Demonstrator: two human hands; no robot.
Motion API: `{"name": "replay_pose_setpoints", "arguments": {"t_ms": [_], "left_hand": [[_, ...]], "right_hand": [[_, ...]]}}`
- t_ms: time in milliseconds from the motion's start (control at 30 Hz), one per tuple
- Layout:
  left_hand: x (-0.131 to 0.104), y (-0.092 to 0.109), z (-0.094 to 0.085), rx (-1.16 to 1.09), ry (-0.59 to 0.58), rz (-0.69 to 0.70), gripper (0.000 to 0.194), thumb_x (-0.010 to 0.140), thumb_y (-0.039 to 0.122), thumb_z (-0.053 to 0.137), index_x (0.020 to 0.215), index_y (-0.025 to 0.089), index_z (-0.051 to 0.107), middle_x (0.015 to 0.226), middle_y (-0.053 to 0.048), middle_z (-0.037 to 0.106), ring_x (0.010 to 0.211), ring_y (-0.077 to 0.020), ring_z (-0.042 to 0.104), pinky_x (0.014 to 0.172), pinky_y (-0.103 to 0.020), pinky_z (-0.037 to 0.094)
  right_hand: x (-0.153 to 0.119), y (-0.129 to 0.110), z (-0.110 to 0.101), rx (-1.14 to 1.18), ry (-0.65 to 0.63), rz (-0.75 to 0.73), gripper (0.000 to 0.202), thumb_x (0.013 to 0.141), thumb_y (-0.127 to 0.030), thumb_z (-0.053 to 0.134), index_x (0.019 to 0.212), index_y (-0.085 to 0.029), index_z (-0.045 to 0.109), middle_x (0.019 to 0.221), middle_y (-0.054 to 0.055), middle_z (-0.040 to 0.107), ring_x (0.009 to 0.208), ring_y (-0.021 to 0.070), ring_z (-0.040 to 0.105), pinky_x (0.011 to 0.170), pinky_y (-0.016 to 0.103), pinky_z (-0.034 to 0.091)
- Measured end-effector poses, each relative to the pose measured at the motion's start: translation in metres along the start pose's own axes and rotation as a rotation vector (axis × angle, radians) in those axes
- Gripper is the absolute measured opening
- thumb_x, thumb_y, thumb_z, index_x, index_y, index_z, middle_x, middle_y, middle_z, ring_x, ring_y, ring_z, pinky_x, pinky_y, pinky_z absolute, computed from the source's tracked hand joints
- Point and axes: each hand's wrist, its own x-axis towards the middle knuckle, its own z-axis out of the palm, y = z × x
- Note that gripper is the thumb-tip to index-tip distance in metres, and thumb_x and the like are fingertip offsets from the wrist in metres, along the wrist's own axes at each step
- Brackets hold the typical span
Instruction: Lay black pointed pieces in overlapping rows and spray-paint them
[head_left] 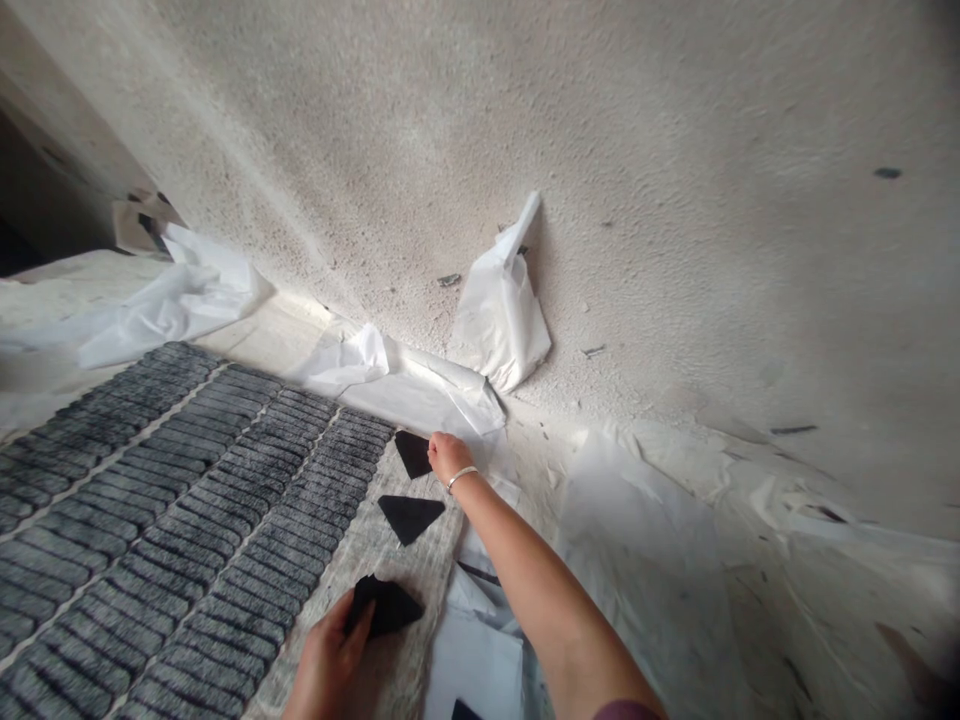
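Note:
My right hand [450, 457], with a bracelet at the wrist, reaches forward. Its fingers pinch the edge of a flat black piece [412, 453] that rests on or just above a pale, rough board [345, 590]. A little nearer lies a second black triangular piece [411, 518], flat on the same board and untouched. At the bottom, my left hand [330, 650] grips what looks like a small stack of black triangular pieces [390, 607], thumb on top. Part of my right fingertips is hidden behind the hand itself.
Rows of grey, speckled strips [172, 520] cover the left side. White plastic sheets [405, 385] lie along the base of a rough wall [637, 200], and a white bag [502, 325] leans there. Folded white material [476, 660] lies beside the board.

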Motion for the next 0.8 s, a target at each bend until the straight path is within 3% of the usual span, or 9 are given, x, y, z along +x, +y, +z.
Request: {"name": "replay_pose_setpoints", "arguments": {"t_ms": [167,267,367,500,633,733,800], "left_hand": [[0.001,0.004,-0.001,0.005,0.0,-0.007,0.029,0.076,0.041,0.055,0.086,0.018,0.069,0.083,-0.004,0.073,0.077,-0.023,0.069,0.064,-0.027,0.056],[0.001,0.003,-0.001,0.008,-0.003,-0.006,0.028,0.076,0.041,0.055,0.084,0.018,0.068,0.081,-0.004,0.073,0.076,-0.0228,0.069,0.064,-0.026,0.056],[0.0,0.001,-0.001,0.016,0.004,-0.01,0.028,0.076,0.042,0.055,0.085,0.018,0.068,0.081,-0.004,0.073,0.076,-0.0228,0.069,0.063,-0.026,0.056],[0.0,0.0,-0.002,0.033,0.002,0.002,0.03,0.076,0.042,0.055,0.086,0.017,0.068,0.082,-0.006,0.073,0.077,-0.0232,0.069,0.063,-0.026,0.056],[0.001,0.001,-0.001,0.037,0.002,0.01,0.029,0.076,0.041,0.054,0.084,0.017,0.068,0.081,-0.006,0.073,0.075,-0.0226,0.069,0.062,-0.026,0.055],[0.001,0.003,-0.002,0.049,0.004,0.003,0.029,0.077,0.041,0.053,0.084,0.017,0.068,0.078,-0.004,0.072,0.072,-0.0219,0.068,0.063,-0.026,0.055],[0.001,0.004,-0.003,0.058,0.0,-0.002,0.029,0.077,0.041,0.053,0.085,0.017,0.067,0.078,-0.004,0.072,0.074,-0.0216,0.068,0.065,-0.026,0.055]], "right_hand": [[-0.011,-0.003,-0.024,-0.041,0.136,0.047,0.031,0.076,-0.031,0.065,0.102,-0.018,0.055,0.105,0.01,0.057,0.097,0.0219,0.054,0.08,0.033,0.041],[-0.033,0.001,-0.03,0.063,0.141,0.049,0.023,0.079,-0.028,0.062,0.099,-0.019,0.057,0.099,0.007,0.06,0.092,0.018,0.055,0.08,0.029,0.041],[-0.062,0.0,-0.019,0.122,0.003,-0.027,0.01,0.078,-0.024,0.062,0.087,-0.019,0.06,0.088,0.003,0.063,0.082,0.015,0.058,0.074,0.025,0.042],[-0.09,-0.008,0.007,0.086,-0.086,-0.08,0.014,0.074,-0.025,0.066,0.087,-0.019,0.062,0.087,0.004,0.064,0.082,0.0166,0.059,0.074,0.027,0.041],[-0.093,-0.013,0.015,0.076,-0.089,-0.067,0.006,0.075,-0.025,0.064,0.078,-0.019,0.062,0.087,0.004,0.063,0.083,0.0169,0.058,0.075,0.026,0.041],[-0.09,-0.014,0.011,0.069,-0.037,-0.059,0.017,0.073,-0.024,0.066,0.088,-0.019,0.061,0.097,0.006,0.061,0.089,0.0183,0.057,0.076,0.027,0.042],[-0.087,-0.015,0.008,0.067,-0.076,-0.033,0.024,0.074,-0.023,0.066,0.096,-0.018,0.059,0.095,0.007,0.062,0.085,0.0183,0.058,0.073,0.027,0.042]]}}
